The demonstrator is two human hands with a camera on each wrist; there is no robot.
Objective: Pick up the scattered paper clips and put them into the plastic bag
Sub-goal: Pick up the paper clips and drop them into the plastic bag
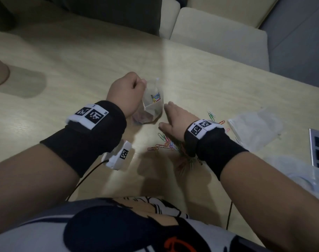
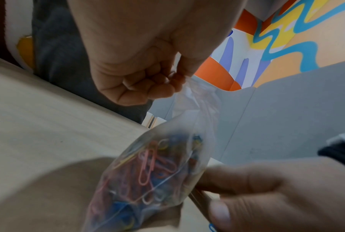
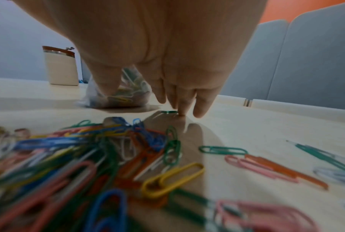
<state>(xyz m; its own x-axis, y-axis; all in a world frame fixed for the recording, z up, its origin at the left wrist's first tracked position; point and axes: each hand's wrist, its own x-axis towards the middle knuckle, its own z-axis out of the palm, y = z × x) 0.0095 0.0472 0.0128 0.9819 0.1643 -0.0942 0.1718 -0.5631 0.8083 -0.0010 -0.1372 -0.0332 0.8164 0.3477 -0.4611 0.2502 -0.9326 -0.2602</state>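
A clear plastic bag (image 1: 153,108) partly filled with coloured paper clips stands on the pale wooden table (image 1: 64,70). My left hand (image 1: 136,88) pinches its gathered top from above; the left wrist view shows my curled fingers (image 2: 147,84) on the bag (image 2: 151,172). Just right of the bag, my right hand (image 1: 163,115) reaches down with straight fingers. In the right wrist view its fingertips (image 3: 181,112) touch the table beside a green clip (image 3: 168,111). A heap of loose paper clips (image 1: 166,144) lies under my right wrist, and it fills the foreground (image 3: 88,157) of that view.
Empty clear bags (image 1: 255,128) and a clear plastic container (image 1: 300,171) lie to the right, by a metal socket panel (image 1: 318,148). A white cup with a brown lid (image 3: 60,67) stands beyond the bag. Beige chairs (image 1: 218,33) line the table's far edge.
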